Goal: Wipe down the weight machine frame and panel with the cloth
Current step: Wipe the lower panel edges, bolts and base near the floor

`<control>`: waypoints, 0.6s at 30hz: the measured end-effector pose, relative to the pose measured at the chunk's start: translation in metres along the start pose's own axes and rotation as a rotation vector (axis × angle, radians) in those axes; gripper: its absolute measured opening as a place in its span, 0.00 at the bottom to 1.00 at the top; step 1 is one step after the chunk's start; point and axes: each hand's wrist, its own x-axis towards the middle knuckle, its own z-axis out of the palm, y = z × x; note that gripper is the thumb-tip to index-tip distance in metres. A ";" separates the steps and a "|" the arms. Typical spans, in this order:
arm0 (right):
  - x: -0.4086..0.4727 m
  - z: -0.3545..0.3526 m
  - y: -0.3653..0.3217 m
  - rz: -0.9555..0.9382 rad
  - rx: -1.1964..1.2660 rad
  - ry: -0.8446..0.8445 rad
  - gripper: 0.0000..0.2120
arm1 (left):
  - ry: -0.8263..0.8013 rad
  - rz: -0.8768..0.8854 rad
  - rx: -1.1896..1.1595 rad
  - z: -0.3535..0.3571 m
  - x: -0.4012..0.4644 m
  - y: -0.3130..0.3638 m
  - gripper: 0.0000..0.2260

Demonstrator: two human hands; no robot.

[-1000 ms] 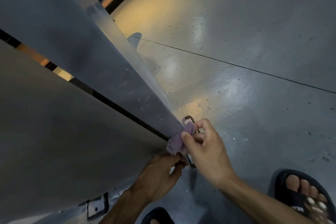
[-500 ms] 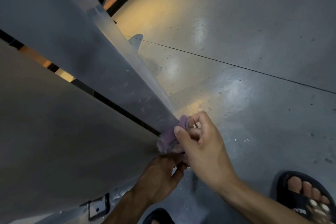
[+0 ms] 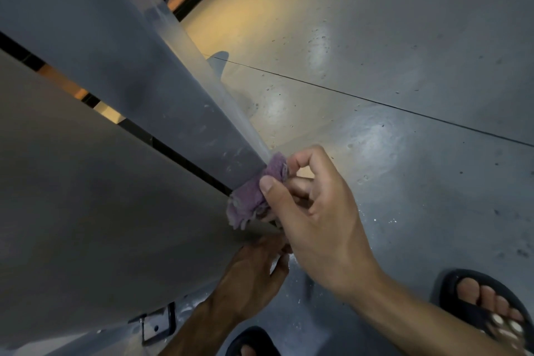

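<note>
A grey metal frame post (image 3: 150, 89) of the weight machine runs from the upper left down to the floor. Beside it, a wide grey panel (image 3: 86, 211) fills the left, with a dark gap between them. My right hand (image 3: 315, 217) pinches a small purple cloth (image 3: 254, 191) and presses it against the lower end of the post. Lower down, my left hand (image 3: 254, 274) rests at the bottom edge of the panel near the floor; its fingertips are hidden behind the right hand.
The grey concrete floor (image 3: 390, 52) spreads to the right, crossed by a thin dark seam. A metal floor bracket (image 3: 157, 324) sits at the panel's base. My sandalled feet (image 3: 485, 306) stand at the lower right and bottom centre.
My right hand has slid the cloth a short way up the post from its foot. The metal clip near the post's base is now hidden. The left hand has stayed put.
</note>
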 end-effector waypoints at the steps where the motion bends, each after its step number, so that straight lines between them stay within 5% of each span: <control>1: 0.001 0.000 0.001 -0.004 -0.012 -0.002 0.10 | 0.015 0.015 0.032 0.000 0.000 0.000 0.12; 7: -0.010 -0.013 0.040 0.232 -0.076 0.067 0.09 | -0.103 -0.094 0.102 0.002 -0.004 -0.009 0.11; 13: -0.001 -0.003 0.012 0.051 -0.017 -0.003 0.09 | -0.042 -0.098 0.040 -0.004 -0.004 -0.005 0.09; 18: -0.005 -0.015 0.038 0.214 -0.105 0.051 0.09 | -0.099 -0.079 0.115 -0.009 -0.007 -0.006 0.14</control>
